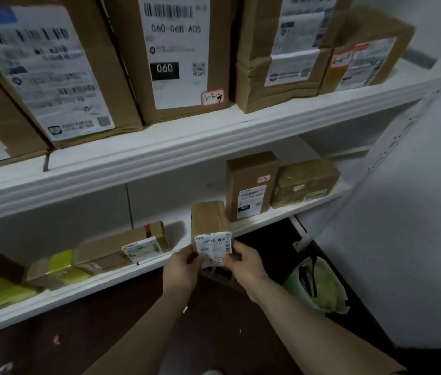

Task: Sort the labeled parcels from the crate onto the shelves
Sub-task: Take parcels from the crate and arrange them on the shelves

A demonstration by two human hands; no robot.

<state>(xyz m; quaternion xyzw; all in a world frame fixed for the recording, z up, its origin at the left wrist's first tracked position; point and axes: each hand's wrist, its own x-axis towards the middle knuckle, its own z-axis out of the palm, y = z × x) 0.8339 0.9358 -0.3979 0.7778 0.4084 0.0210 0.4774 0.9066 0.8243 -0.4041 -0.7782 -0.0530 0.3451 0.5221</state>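
A small brown cardboard parcel (208,226) with a white barcode label and a red-edged sticker on its near face rests at the front edge of the lower white shelf (262,216). My left hand (183,269) grips its lower left corner. My right hand (243,262) grips its lower right corner. The parcel sits in a gap between a flat brown box (122,246) on the left and an upright labelled box (250,184) on the right. The crate is out of view.
The upper shelf (176,150) holds several large labelled cartons, one marked 060 (172,55). A taped brown parcel (304,182) sits at the lower shelf's right end, yellow-green packets (62,269) at its left. A green bag (319,285) lies on the dark floor by the white wall.
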